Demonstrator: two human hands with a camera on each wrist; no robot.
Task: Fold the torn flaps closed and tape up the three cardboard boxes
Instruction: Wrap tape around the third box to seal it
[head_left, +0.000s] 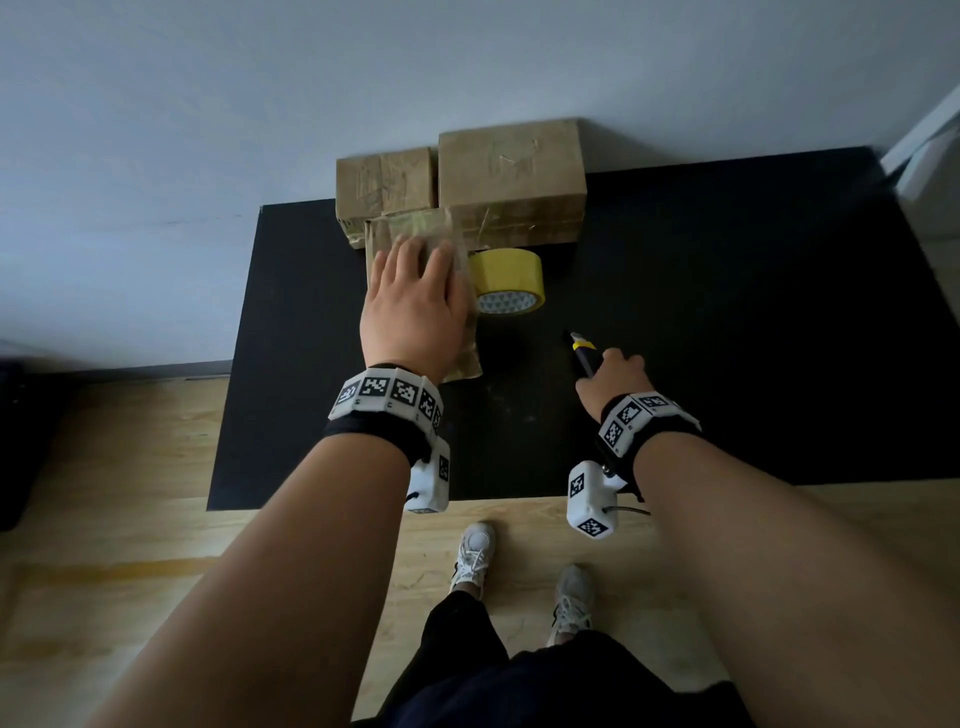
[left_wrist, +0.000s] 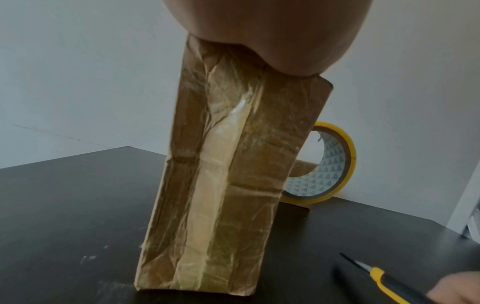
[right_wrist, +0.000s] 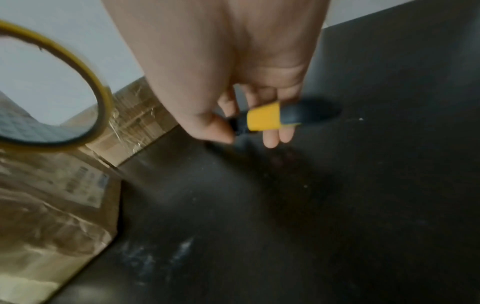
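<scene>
Three cardboard boxes stand on the black table (head_left: 727, 312). A small box (head_left: 384, 187) and a large box (head_left: 511, 171) are at the back against the wall. In front of them stands a tall narrow box (head_left: 467, 358) (left_wrist: 223, 185), wrapped in creased tape. My left hand (head_left: 415, 296) lies flat on its top with straight fingers. A yellow tape roll (head_left: 506, 280) (left_wrist: 324, 164) (right_wrist: 52, 92) stands on edge just right of this box. Further right, my right hand (head_left: 613, 384) (right_wrist: 233, 115) grips a black-and-yellow utility knife (head_left: 582, 353) (left_wrist: 376, 275) (right_wrist: 265, 119), blade out, low over the table.
A grey wall runs behind the table. The table's front edge (head_left: 467, 501) meets a wooden floor (head_left: 104, 519), where the person's shoes (head_left: 472, 556) stand. A white object (head_left: 930, 150) is at the far right. The narrow box's side bears a printed label (right_wrist: 83, 183).
</scene>
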